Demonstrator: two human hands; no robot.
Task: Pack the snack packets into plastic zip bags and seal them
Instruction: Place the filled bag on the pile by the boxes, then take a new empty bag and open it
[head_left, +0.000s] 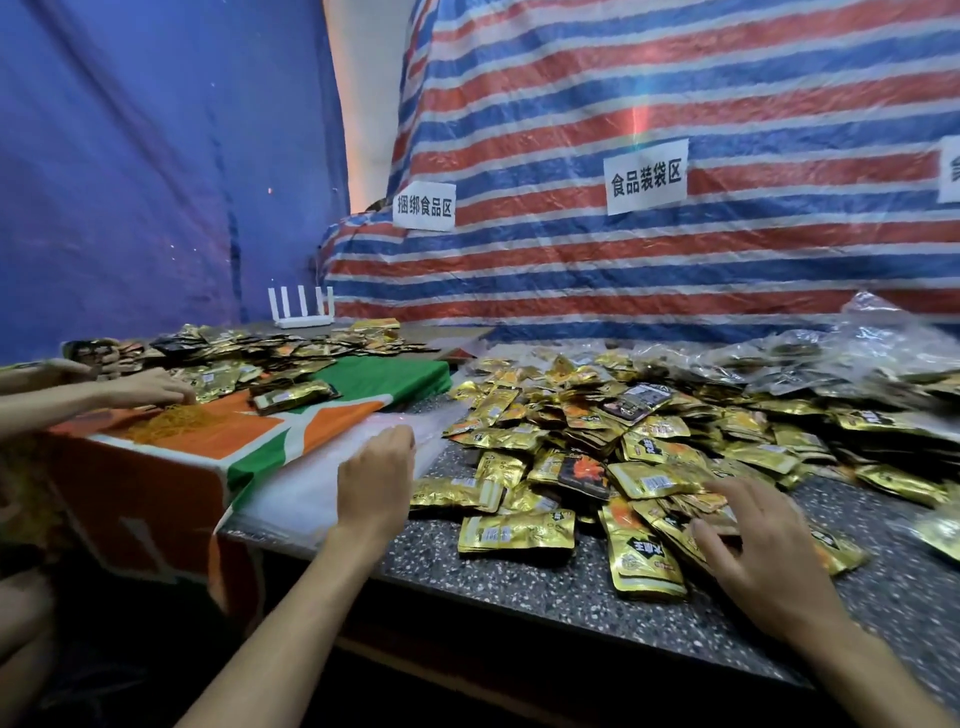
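A big heap of gold and black snack packets (613, 441) covers the speckled grey table (519, 582). A stack of clear plastic zip bags (311, 483) lies flat at the table's left edge. My left hand (376, 478) rests on that stack with its fingers bent down onto the top bag. My right hand (753, 545) lies spread over the near packets at the right, fingertips touching them. Whether it holds a packet is hidden under the palm. More clear bags (862, 343), some filled, lie piled at the back right.
Another person's hands (145, 389) work at the left over an orange, green and white cloth (249, 426) with a pile of yellow rubber bands (176, 418) and more packets. A white router (301, 312) stands at the back. A striped tarp (623, 249) with paper signs forms the back wall.
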